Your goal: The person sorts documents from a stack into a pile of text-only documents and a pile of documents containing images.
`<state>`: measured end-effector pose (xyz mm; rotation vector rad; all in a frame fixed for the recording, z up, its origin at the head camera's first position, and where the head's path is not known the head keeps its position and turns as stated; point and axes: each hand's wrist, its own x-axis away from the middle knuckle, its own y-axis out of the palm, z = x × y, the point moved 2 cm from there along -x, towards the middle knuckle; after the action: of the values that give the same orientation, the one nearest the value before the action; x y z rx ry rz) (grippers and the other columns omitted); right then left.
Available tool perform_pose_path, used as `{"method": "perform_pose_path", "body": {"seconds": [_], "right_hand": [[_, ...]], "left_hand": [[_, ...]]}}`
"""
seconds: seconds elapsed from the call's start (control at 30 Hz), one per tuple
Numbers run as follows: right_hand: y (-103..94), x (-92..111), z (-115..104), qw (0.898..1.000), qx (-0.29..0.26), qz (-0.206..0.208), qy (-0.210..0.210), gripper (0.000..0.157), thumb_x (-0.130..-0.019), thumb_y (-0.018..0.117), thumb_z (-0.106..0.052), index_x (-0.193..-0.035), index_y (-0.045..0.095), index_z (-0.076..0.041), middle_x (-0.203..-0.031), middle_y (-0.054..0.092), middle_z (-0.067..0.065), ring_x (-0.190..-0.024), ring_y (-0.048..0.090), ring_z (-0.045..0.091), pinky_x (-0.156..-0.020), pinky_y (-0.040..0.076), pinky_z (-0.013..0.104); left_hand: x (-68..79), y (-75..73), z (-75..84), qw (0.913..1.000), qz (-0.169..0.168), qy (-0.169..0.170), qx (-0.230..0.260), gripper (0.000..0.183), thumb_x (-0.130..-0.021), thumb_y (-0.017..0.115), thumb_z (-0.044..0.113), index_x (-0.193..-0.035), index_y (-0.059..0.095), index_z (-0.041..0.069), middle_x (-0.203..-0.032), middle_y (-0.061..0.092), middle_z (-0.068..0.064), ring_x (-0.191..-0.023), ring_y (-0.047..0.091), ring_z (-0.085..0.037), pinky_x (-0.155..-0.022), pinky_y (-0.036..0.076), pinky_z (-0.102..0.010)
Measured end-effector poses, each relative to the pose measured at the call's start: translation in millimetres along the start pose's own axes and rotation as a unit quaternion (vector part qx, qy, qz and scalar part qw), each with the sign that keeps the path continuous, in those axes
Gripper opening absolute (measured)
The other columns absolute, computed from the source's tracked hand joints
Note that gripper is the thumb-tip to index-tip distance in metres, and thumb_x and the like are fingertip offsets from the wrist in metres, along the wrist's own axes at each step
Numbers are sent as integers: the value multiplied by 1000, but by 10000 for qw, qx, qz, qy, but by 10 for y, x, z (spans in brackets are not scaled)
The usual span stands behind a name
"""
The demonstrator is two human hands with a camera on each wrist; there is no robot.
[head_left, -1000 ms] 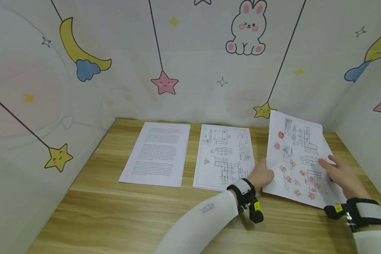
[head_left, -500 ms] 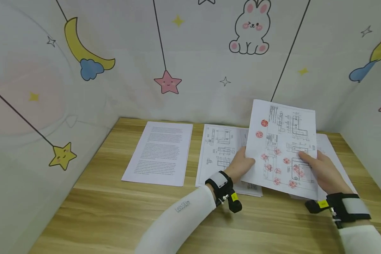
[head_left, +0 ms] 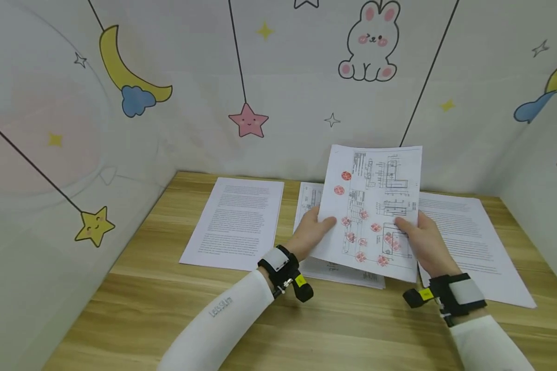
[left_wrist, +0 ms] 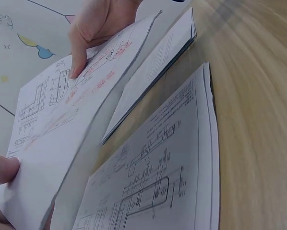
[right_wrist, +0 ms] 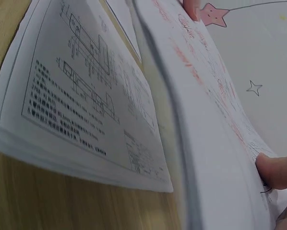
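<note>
Both hands hold a sheaf of paper printed with technical drawings and dotted with red round stamps, tilted up above the table. My left hand grips its left edge, thumb on the front face. At the right edge my right hand pinches it the same way, thumb over the drawing and fingers hidden behind. Below the raised sheaf lies a stack of drawing sheets, partly covered in the head view; the left wrist view shows its line drawings and layered edge.
A stack of text pages lies at the left of the wooden table. Another stack of text pages lies at the right, beside my right hand. A white backdrop with cartoon figures rises behind the table.
Both hands have carried the stamped sheaf leftward, from over the right-hand text pages to above the middle drawing stack. The right-hand text pages are now uncovered. Both hands keep their hold.
</note>
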<state>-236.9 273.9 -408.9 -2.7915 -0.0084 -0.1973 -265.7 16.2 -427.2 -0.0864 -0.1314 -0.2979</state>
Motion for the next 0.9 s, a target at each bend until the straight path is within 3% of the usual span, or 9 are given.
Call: {"method": "perform_pose_path", "body": {"seconds": [0.07,0.17,0.33,0.47,0.7,0.9], "right_hand": [[108,-8,-25,10000,-34,41,-1,57,-105,43,-39,-154,33,-12,-99,65,-18,-85,70,2,-73,59,26],[240,-29,-41,10000,-34,92,3,55,-105,44,-39,-152,37,-11,-99,67,-13,-82,71,4,-70,60,27],[403,-98,-13,9996,275,26,26,52,-105,43,-39,-149,41,-11,-110,67,5,-81,70,7,-69,59,28],[481,-150,40,9981,586,47,172,51,-105,45,-39,-146,46,-9,-113,68,12,-80,69,10,-68,58,28],[552,-187,126,9926,1063,53,587,54,-103,48,-44,-143,47,-8,-109,68,12,-82,66,15,-68,54,27],[596,-200,124,9882,1396,6,628,50,-104,44,-30,-145,44,-2,-117,62,16,-92,61,21,-70,49,26]], "left_hand": [[32,-95,-20,10000,91,18,-36,37,-102,54,25,-137,50,16,-105,70,-7,-89,68,-17,-79,56,-32],[79,-206,-54,9992,225,81,-313,43,-102,54,24,-142,45,12,-121,65,-12,-108,65,-22,-95,53,-38],[154,-321,-119,9938,463,-3,-1014,53,-102,52,21,-149,34,6,-151,44,-16,-141,43,-28,-120,33,-48],[178,-357,-161,9920,492,-59,-1159,51,-102,49,14,-149,32,3,-154,40,-19,-145,38,-31,-121,29,-49],[182,-390,-237,9901,337,-301,-1331,60,-100,43,3,-156,21,2,-162,27,-19,-151,27,-31,-124,25,-48],[209,-434,-273,9859,342,-428,-1581,60,-101,47,8,-156,25,2,-160,32,-19,-148,33,-33,-121,30,-49]]}}
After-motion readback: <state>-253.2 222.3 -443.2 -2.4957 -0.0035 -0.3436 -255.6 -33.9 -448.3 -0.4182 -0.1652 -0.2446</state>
